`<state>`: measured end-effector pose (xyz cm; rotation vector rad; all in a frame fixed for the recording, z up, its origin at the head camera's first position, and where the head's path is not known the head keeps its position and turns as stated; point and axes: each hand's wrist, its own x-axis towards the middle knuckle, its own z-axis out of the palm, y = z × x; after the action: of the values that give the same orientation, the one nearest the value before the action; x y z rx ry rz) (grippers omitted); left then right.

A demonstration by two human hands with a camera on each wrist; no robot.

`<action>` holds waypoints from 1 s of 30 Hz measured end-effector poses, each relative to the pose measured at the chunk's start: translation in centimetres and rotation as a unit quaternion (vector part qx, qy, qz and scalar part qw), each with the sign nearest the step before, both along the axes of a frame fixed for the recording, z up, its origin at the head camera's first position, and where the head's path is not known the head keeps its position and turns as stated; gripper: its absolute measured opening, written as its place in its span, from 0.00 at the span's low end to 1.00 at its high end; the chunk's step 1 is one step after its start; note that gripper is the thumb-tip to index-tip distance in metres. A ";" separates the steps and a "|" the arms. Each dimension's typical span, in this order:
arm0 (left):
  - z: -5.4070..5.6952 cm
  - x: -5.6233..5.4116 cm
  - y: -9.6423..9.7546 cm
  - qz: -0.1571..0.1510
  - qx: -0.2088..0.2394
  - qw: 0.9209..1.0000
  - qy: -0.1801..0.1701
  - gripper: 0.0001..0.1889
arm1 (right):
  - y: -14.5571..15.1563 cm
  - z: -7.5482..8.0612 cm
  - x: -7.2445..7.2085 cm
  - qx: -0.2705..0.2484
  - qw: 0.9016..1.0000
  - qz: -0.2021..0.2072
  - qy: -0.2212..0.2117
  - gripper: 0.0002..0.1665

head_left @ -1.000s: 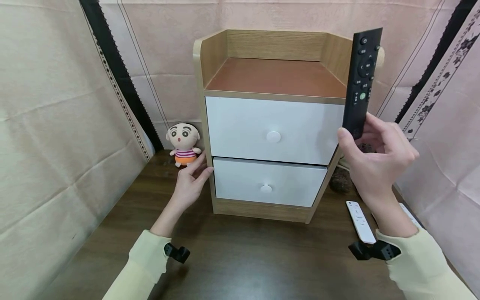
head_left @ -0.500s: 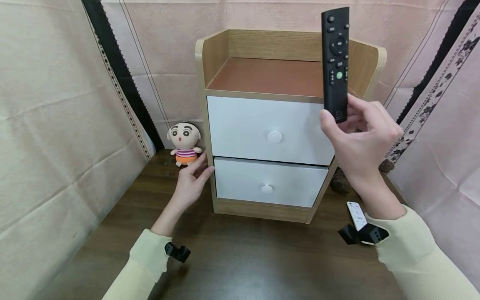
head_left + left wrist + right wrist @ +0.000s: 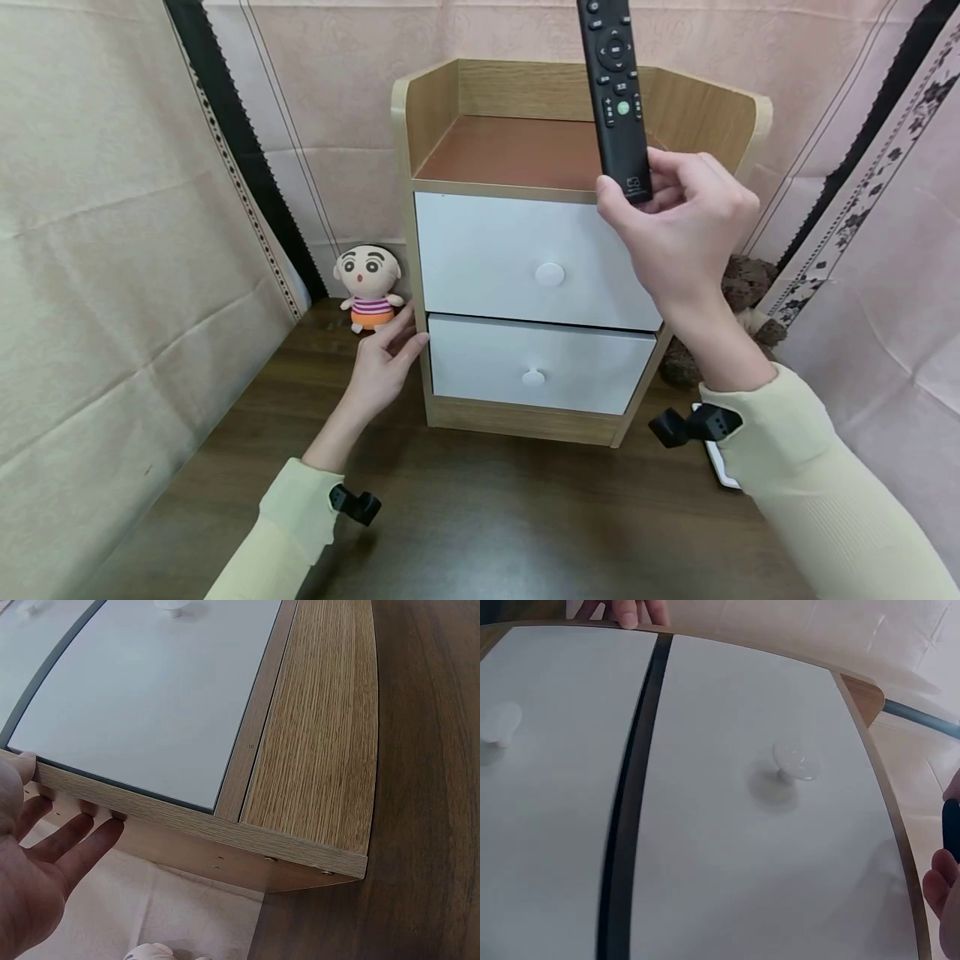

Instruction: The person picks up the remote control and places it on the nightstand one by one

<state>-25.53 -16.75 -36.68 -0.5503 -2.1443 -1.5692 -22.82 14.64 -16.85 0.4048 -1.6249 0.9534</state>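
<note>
In the head view my right hand holds a black remote control by its lower end, between thumb and fingers. The remote stands nearly upright in front of the small cabinet's brown top shelf; its upper end leaves the frame. My left hand touches the left side of the cabinet. In the left wrist view the thumb lies on the front edge and the extended fingers rest against the side panel. The upper white drawer and the lower white drawer have round white knobs.
A small doll in a striped top sits left of the cabinet, beside my left hand. At the right are a brown furry thing and a white remote, partly hidden by my sleeve. Cloth curtains surround the dark wooden table.
My right hand has carried the black remote leftward and upward, from the cabinet's right side to in front of the top shelf. The left hand stays at the cabinet's side.
</note>
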 end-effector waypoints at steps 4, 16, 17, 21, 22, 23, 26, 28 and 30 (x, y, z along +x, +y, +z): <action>0.0 0.0 0.1 0.000 -0.002 1.000 -0.001 0.28 | -0.7 0.7 -0.1 0.016 0.999 -0.011 -0.034 0.17; -0.1 0.0 0.1 0.000 -0.001 1.000 -0.005 0.28 | -2.9 3.5 -0.1 0.125 0.980 -0.036 -0.151 0.20; -0.1 0.0 0.1 0.000 -0.001 1.000 -0.006 0.28 | -3.1 3.8 -0.1 0.133 0.977 -0.039 -0.165 0.19; 0.0 0.1 0.1 -0.003 0.004 1.000 -0.005 0.28 | -4.1 4.6 -0.2 0.145 0.966 -0.041 -0.212 0.19; 0.1 0.1 0.1 -0.004 0.005 1.000 -0.006 0.28 | -4.3 4.7 -0.2 0.146 0.964 -0.040 -0.219 0.19; 0.1 0.1 0.1 -0.004 0.005 1.000 -0.005 0.28 | -4.5 4.8 -0.2 0.147 0.962 -0.041 -0.228 0.19; 0.1 0.0 0.1 -0.003 0.005 1.000 -0.003 0.28 | -5.0 5.0 -0.4 0.148 0.957 -0.043 -0.244 0.18; 0.0 0.0 0.1 0.000 0.004 1.000 -0.002 0.28 | -5.2 5.2 -0.6 0.149 0.956 -0.043 -0.251 0.18; 0.0 0.1 0.1 0.001 0.003 1.000 -0.002 0.28 | -5.4 5.3 -0.7 0.148 0.955 -0.043 -0.254 0.18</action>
<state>-25.48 -16.61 -36.67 -0.5442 -2.1419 -1.5753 -23.52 9.23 -11.55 0.3001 -2.2506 0.7861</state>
